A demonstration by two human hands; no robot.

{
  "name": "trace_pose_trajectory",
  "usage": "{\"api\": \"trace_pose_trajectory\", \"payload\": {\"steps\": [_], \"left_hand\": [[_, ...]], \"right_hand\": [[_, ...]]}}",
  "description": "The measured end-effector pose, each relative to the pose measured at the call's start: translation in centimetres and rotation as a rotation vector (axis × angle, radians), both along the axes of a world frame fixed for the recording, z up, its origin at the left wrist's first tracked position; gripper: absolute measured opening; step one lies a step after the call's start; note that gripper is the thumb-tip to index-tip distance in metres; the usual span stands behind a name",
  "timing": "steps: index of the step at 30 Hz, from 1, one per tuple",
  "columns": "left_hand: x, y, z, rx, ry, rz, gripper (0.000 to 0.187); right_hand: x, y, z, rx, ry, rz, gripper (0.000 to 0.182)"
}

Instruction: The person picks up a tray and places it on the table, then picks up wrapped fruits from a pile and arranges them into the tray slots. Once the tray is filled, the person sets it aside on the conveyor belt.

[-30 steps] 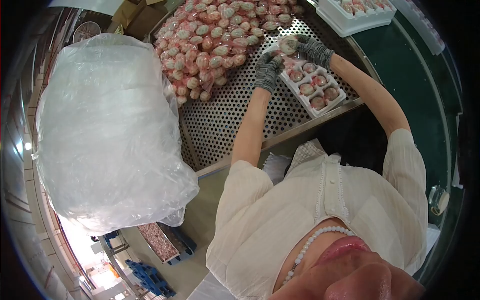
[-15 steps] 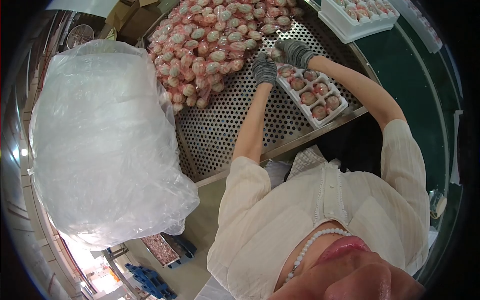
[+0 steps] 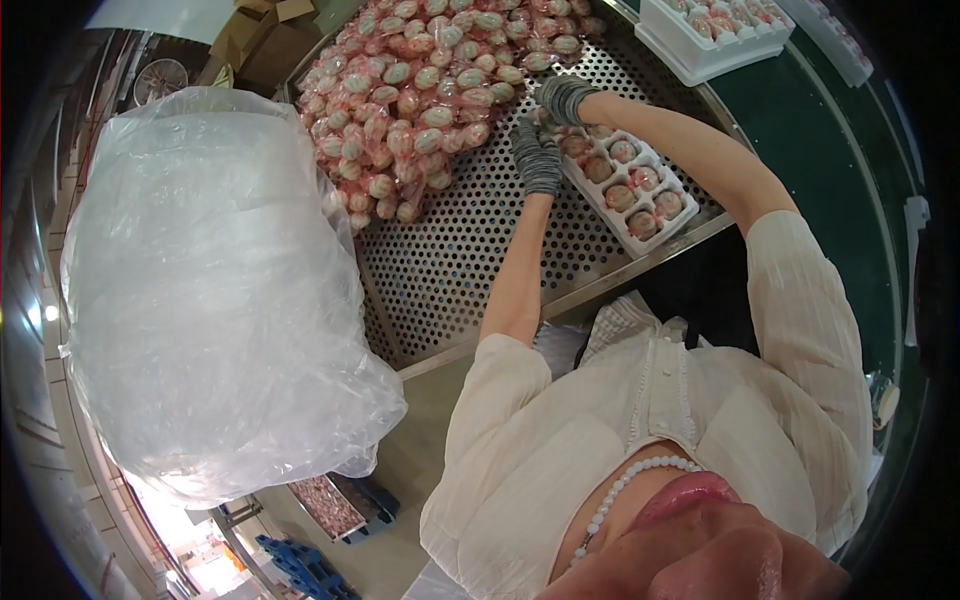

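Observation:
My left hand (image 3: 537, 160), in a grey striped glove, lies along the left side of a white compartment tray (image 3: 612, 212), fingers stretched toward its far end. My right hand (image 3: 567, 100), gloved alike, bends over that far end with its fingers curled down; what they hold, if anything, is hidden. Round film-wrapped pieces (image 3: 619, 197), brownish with red marks, sit in the tray's compartments. Left of my hands spreads a large heap of pale oval pieces (image 3: 435, 116) in clear, pinkish film. Tray and heap rest on a perforated metal table (image 3: 455, 265).
A big clear plastic bag (image 3: 220, 300) bulges at the left of the table. Filled white trays (image 3: 690, 50) are stacked at the upper right, beside a green surface (image 3: 840, 190). Cardboard boxes (image 3: 265, 45) stand at the back; a blue pallet (image 3: 300, 565) lies below left.
My right hand has shifted left and bends further over the tray's far end. My left hand has moved slightly down and right. The wrapped piece seen between my hands is now mostly hidden.

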State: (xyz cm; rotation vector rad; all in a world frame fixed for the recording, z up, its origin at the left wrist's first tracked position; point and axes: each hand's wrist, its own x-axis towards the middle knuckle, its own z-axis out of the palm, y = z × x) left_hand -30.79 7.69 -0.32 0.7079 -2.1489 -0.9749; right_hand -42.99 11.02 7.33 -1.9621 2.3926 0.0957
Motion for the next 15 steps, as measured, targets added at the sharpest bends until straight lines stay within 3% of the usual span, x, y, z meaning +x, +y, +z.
{"api": "trace_pose_trajectory", "payload": {"steps": [1,2,4,8,13,15], "left_hand": [[0.0,0.2,0.4,-0.005,-0.057,0.047,0.038],[0.1,0.1,0.2,-0.160,0.056,-0.005,0.042],[0.2,-0.6,0.5,-0.126,-0.028,-0.064,0.041],[0.5,-0.5,2.6,-0.029,-0.300,-0.097,0.036],[0.1,-2.1,0.8,-0.049,-0.316,-0.161,0.031],[0.0,-2.1,0.5,-0.294,-0.311,-0.075,0.032]], "right_hand": [[0.2,0.5,0.9,0.003,0.002,-0.007,0.017],[0.1,0.7,1.6,0.052,-0.016,0.029,0.017],[-0.6,0.8,2.3,0.126,0.021,0.160,0.017],[0.8,0.2,1.9,0.153,0.120,0.091,0.019],[0.2,-0.1,0.0,0.125,0.165,0.150,0.015],[0.2,-0.3,-0.5,0.136,0.247,0.153,0.015]]}}
